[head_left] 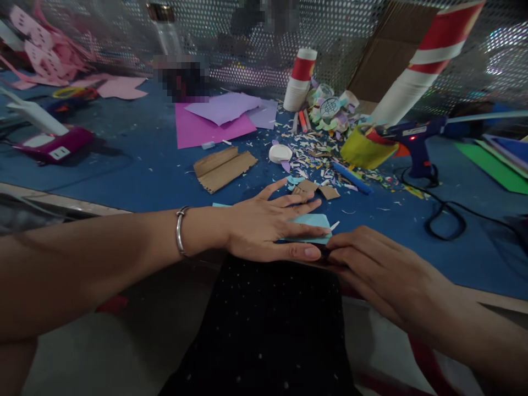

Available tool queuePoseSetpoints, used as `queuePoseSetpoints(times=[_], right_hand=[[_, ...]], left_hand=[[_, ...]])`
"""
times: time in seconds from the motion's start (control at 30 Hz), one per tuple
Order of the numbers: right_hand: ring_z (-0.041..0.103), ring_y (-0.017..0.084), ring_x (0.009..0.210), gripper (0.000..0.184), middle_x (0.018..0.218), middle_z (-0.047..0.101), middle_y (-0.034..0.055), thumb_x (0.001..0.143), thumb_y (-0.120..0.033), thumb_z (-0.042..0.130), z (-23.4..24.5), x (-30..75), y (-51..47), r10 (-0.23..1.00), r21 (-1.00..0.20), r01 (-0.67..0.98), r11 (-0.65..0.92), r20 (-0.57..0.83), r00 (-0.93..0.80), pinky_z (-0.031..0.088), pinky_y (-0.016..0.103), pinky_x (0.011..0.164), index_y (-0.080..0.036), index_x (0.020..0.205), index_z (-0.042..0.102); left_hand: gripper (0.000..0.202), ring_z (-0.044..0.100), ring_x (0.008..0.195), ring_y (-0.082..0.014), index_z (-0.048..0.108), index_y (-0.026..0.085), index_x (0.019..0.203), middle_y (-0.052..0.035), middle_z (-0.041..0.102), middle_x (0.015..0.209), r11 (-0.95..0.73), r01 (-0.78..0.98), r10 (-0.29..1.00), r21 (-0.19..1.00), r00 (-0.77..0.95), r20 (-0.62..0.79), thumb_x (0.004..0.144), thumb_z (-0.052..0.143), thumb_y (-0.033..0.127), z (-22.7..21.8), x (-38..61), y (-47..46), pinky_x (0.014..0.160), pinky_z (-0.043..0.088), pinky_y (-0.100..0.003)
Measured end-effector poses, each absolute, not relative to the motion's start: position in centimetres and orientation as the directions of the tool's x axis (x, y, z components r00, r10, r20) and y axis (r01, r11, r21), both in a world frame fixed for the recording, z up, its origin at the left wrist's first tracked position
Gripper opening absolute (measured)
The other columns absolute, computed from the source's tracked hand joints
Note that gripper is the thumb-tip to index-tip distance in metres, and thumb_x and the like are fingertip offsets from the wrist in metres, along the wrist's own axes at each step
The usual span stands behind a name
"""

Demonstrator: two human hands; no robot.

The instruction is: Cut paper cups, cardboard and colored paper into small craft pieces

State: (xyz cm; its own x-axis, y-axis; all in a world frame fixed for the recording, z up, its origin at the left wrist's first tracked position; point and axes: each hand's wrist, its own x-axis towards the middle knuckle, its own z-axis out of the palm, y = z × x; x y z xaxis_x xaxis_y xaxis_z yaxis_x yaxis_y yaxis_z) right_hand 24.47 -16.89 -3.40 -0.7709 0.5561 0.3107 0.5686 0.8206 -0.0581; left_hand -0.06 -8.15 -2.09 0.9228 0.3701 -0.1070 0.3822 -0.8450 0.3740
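Observation:
My left hand [268,225] lies flat with fingers spread, pressing down on a light blue piece of paper [314,221] at the near edge of the blue table [136,165]. A silver bangle sits on that wrist. My right hand [371,258] rests beside it on the right, fingers curled together against the paper's near right corner. Whether it pinches the paper's edge is hidden by the fingers.
Brown cardboard pieces [225,168] and small scraps [317,190] lie beyond my hands. A blue glue gun [412,140] with a black cable stands at right. Purple and magenta sheets [214,124], a white tape roll [280,153], a red-white tube [300,80] and paper clippings lie farther back.

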Motion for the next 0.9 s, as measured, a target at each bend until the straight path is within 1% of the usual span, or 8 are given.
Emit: queuePoseSetpoints(times=[0.13,0.23,0.33,0.43,0.53,0.63,0.73,0.9], right_hand=[[0.066,0.022,0.09,0.026,0.094,0.071,0.0105,0.104,-0.011,0.044,-3.2,23.9,-17.0,0.553,-0.024,0.577,0.817,0.319,-0.77,0.057,0.037,0.081,-0.012,0.095,0.068],[0.066,0.023,0.09,0.025,0.091,0.07,0.0097,0.104,-0.012,0.046,-3.0,23.8,-17.3,0.57,-0.034,0.59,0.807,0.31,-0.761,0.057,0.037,0.081,-0.012,0.094,0.068],[0.066,0.023,0.089,0.027,0.092,0.07,0.01,0.104,-0.013,0.045,-2.8,23.8,-17.5,0.584,-0.046,0.599,0.799,0.299,-0.755,0.057,0.037,0.08,-0.013,0.093,0.069],[0.066,0.023,0.091,0.026,0.093,0.071,0.0105,0.104,-0.013,0.046,-2.7,23.7,-17.5,0.564,-0.038,0.585,0.81,0.323,-0.76,0.057,0.037,0.082,-0.012,0.094,0.07],[0.066,0.023,0.094,0.028,0.092,0.071,0.0105,0.104,-0.011,0.045,-2.7,23.7,-17.4,0.551,-0.047,0.568,0.822,0.318,-0.771,0.058,0.037,0.083,-0.011,0.093,0.07],[0.066,0.023,0.091,0.03,0.091,0.071,0.0107,0.104,-0.011,0.043,-2.6,23.6,-17.2,0.557,-0.06,0.569,0.82,0.307,-0.772,0.059,0.038,0.081,-0.011,0.092,0.071],[0.066,0.023,0.089,0.029,0.092,0.071,0.0106,0.104,-0.01,0.044,-2.5,23.5,-17.1,0.545,-0.055,0.557,0.829,0.306,-0.781,0.059,0.039,0.079,-0.011,0.092,0.071],[0.066,0.023,0.087,0.032,0.09,0.071,0.0107,0.104,-0.009,0.042,-2.6,23.0,-16.8,0.523,-0.027,0.541,0.841,0.301,-0.798,0.057,0.038,0.077,-0.012,0.089,0.07]], left_hand=[[0.066,0.005,0.16,-0.0287,0.042,0.034,0.155,-0.0031,0.013,0.171,-0.821,0.377,0.353,0.429,0.925,-0.137,0.102,0.021,0.067,-1.8,0.0,-7.7,0.125,-0.015,-0.054],[0.062,0.001,0.16,-0.0256,0.032,0.034,0.159,-0.0014,0.01,0.172,-0.787,0.369,0.302,0.495,0.929,-0.213,0.105,0.021,0.061,-1.3,0.0,-6.8,0.128,-0.006,-0.05],[0.059,-0.001,0.159,-0.0224,0.025,0.032,0.162,0.0006,0.007,0.173,-0.78,0.343,0.268,0.523,0.939,-0.217,0.107,0.021,0.053,-1.2,-0.2,-5.7,0.129,0.002,-0.046],[0.059,-0.003,0.159,-0.0237,0.028,0.034,0.161,0.0035,0.003,0.173,-0.858,0.318,0.282,0.403,0.948,-0.149,0.105,0.032,0.052,-1.9,-0.7,-4.7,0.128,-0.003,-0.047],[0.063,-0.005,0.159,-0.0253,0.023,0.039,0.161,0.0059,0.0,0.173,-0.893,0.334,0.319,0.302,0.943,-0.097,0.103,0.034,0.059,-2.7,-1.1,-4.1,0.126,-0.012,-0.05],[0.062,-0.006,0.159,-0.0243,0.019,0.042,0.161,0.0071,-0.002,0.172,-0.897,0.349,0.332,0.27,0.937,-0.108,0.103,0.028,0.062,-3.0,-1.3,-4.2,0.125,-0.015,-0.051],[0.061,0.0,0.16,-0.0244,0.021,0.041,0.161,0.0052,0.0,0.172,-0.908,0.341,0.328,0.245,0.94,-0.093,0.104,0.025,0.06,-3.1,-1.2,-4.4,0.124,-0.017,-0.051],[0.06,0.007,0.16,-0.0271,0.025,0.039,0.161,0.0045,0.005,0.173,-0.909,0.332,0.329,0.251,0.943,-0.056,0.104,0.03,0.058,-3.1,-1.2,-4.7,0.127,-0.01,-0.05]])
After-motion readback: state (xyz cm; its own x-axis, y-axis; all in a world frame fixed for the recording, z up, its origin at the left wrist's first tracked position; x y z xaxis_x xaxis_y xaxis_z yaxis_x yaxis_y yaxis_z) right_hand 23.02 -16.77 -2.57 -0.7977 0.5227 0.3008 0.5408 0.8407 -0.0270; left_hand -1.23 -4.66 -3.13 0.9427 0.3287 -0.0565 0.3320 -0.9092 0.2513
